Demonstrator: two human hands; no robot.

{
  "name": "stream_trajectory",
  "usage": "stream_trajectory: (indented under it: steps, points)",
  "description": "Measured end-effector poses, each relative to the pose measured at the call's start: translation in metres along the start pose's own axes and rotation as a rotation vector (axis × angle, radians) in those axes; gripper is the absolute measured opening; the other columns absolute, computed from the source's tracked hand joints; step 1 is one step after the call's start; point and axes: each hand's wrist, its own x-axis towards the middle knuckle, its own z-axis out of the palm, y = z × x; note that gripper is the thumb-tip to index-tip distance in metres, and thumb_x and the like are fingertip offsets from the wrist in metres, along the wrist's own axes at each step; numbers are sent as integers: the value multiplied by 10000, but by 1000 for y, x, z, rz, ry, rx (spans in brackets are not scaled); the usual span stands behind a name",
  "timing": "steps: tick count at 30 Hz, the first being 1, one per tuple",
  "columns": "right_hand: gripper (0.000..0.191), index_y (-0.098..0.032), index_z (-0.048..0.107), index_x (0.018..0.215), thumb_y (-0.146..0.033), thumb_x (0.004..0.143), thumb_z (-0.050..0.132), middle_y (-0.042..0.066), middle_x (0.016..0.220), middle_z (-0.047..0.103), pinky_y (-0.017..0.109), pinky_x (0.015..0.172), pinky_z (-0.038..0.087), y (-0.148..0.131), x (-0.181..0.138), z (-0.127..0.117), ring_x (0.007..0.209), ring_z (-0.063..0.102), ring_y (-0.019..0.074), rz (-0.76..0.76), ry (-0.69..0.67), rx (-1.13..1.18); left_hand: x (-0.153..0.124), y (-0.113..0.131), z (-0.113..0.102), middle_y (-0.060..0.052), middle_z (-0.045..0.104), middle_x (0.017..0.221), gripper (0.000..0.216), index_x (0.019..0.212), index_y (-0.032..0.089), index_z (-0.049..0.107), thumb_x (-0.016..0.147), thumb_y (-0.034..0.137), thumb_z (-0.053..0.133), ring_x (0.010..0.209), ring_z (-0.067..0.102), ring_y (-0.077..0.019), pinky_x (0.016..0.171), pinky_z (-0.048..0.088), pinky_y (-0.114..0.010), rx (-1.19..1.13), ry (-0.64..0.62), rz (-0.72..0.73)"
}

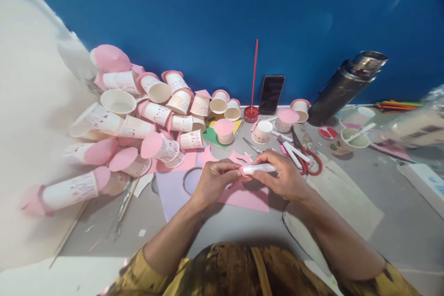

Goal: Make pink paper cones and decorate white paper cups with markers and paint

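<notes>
- Many done: big pile of pink-topped cups (138, 115) at left by the white wall.
- Left: loose cups (262, 131) and pink paper (248, 198) to use up.
- Glue stick (258, 169) pinched in right hand (286, 178); left hand (215, 180) curled shut on its end, above the pink paper.
- Little free room: scissors (310, 162) close at right, blue wall behind.

My left hand (215, 179) and right hand (286, 176) are bare, no rings, no watch, no gloves, and both forearms are uncovered up to the elbows. At the bottom of the frame I wear a mustard-yellow top mottled with dark brown, its short sleeves ending near my elbows.
</notes>
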Motion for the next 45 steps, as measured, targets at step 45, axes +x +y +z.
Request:
stream_trajectory:
  steps: [45]
  points:
    - [237,-218,619,976,-455,970,613,36,895,689,285,643,476,11,-5,14,804,648,199,5,-13,57,4,-9,-3,-37,679,615,204,692,166,812,720,368,819,581,521,-129,563,370,-261,-85,42,-80]
